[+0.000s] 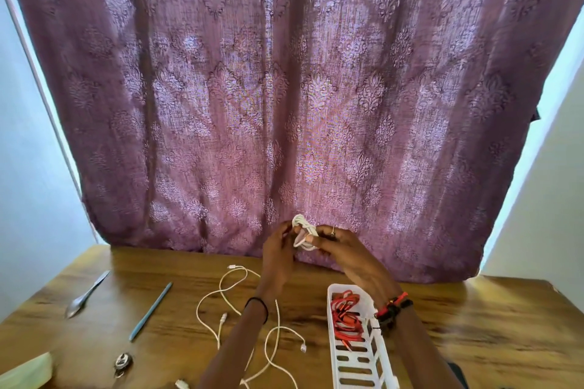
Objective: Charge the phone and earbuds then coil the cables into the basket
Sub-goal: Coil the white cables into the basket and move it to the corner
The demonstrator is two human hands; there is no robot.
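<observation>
At the lower right, the white basket [354,368] holds a red cable [344,316], and loose white cables [221,290] sprawl on the table [480,328] beside it. Mid-frame, the left hand [278,251] and right hand [346,254] each have a grip clamped on a coiled white cable [302,228]. It looks light, limp and springy, probably best pinched across its wraps.

A cable [343,316] lies in the basket [345,286]; loose cables [223,318] lie left of it, pen [151,311] and spoon [84,296] farther left.
</observation>
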